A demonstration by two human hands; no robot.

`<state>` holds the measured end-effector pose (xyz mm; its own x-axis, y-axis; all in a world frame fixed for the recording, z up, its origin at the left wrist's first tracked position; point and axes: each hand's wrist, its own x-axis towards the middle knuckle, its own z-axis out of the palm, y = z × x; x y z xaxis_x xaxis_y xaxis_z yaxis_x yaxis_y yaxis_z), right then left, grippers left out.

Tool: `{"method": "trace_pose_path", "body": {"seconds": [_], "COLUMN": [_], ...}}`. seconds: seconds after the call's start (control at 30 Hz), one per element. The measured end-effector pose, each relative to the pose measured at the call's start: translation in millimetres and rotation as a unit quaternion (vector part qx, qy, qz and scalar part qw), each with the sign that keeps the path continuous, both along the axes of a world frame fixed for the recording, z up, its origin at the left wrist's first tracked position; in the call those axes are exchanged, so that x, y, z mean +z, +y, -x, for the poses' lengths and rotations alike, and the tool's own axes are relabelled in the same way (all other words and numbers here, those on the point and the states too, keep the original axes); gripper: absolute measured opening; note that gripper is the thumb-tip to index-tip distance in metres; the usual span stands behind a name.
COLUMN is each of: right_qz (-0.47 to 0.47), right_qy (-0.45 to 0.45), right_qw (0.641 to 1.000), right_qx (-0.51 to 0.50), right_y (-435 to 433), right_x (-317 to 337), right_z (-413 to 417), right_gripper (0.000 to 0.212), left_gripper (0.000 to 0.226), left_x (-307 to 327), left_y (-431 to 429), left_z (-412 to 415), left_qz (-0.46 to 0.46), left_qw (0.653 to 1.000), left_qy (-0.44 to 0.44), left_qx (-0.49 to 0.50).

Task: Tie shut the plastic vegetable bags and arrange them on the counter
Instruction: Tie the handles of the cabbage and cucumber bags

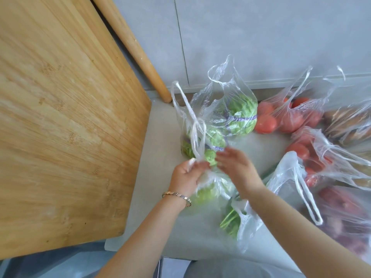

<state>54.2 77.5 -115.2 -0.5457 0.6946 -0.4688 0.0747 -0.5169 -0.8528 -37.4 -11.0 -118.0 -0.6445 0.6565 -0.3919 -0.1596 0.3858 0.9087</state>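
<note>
A clear plastic bag of green lettuce point(208, 189) lies on the counter in front of me. My left hand point(186, 175) pinches its gathered handle point(195, 137), which stretches upward. My right hand point(234, 167) hovers just to the right of the handle with fingers straight, blurred by motion, holding nothing. Behind them stands a second bag of lettuce point(239, 115), its handles loose. A bag of leafy greens point(251, 215) lies under my right forearm.
A large bamboo cutting board point(66, 125) covers the counter's left side, with a wooden rolling pin point(136, 49) leaning behind it. Bags of tomatoes point(289, 115) point(315, 157), a bag of brown produce point(349, 125) and a bag of reddish produce point(345, 215) crowd the right. The grey counter point(160, 137) ends at a tiled wall.
</note>
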Motion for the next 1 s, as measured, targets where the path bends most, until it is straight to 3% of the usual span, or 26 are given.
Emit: {"method": "trace_pose_path", "body": {"seconds": [0.07,0.1,0.2,0.3,0.37,0.47,0.6,0.67,0.83,0.87,0.93,1.0], "right_qz": [-0.116,-0.156,-0.205,-0.176,-0.155,-0.184,-0.311,-0.306,-0.256,-0.221,-0.146,-0.101], "right_qy": [-0.087,-0.099,-0.097,-0.078,-0.091,-0.164,-0.187,-0.144,-0.123,-0.124,-0.111,-0.102], "right_qw": [0.973,0.958,0.959,0.977,0.981,0.958,0.901,0.903,0.919,0.933,0.959,0.973], "right_qx": [0.178,0.219,0.171,0.089,0.070,0.146,0.239,0.266,0.275,0.255,0.215,0.181], "right_y": [-18.8,-25.3,-29.9,-31.8,-35.8,-46.2,-50.8,-42.7,-36.5,-38.0,-40.6,-40.7], "right_x": [-15.9,-18.1,-18.6,-23.6,-32.3,-40.6,-42.4,-38.6,-36.6,-35.8,-37.9,-42.8], "right_z": [-8.1,-9.5,-7.6,-2.4,-2.1,0.1,5.0,4.1,-2.6,-4.2,-7.0,-8.7], "right_gripper": [0.028,0.022,0.018,0.027,0.032,0.039,0.034,0.025,0.046,0.047,0.044,0.035], "left_gripper": [0.022,0.020,0.021,0.023,0.026,0.035,0.036,0.036,0.035,0.031,0.023,0.033], "left_x": [1.5,1.3,-2.4,-6.8,-7.9,-5.1,0.5,2.2,8.8,8.8,4.4,-2.1], "left_y": [-1.5,-2.1,-1.7,1.2,4.0,10.3,24.1,32.9,44.6,42.4,32.4,17.4], "left_z": [0.4,1.0,-1.1,-2.8,1.7,9.0,5.0,7.5,8.5,10.0,17.8,23.8], "left_qz": [-0.004,-0.003,-0.008,-0.021,-0.050,-0.106,-0.111,-0.097,-0.050,-0.025,0.062,0.129], "left_qw": [1.000,0.999,0.998,0.996,0.989,0.965,0.972,0.975,0.979,0.986,0.990,0.964], "left_qy": [0.024,0.034,0.059,0.069,-0.011,-0.116,-0.136,-0.157,-0.199,-0.167,-0.006,0.110], "left_qx": [-0.001,-0.007,-0.013,0.049,0.141,0.209,0.154,0.122,0.024,-0.014,-0.124,-0.205]}}
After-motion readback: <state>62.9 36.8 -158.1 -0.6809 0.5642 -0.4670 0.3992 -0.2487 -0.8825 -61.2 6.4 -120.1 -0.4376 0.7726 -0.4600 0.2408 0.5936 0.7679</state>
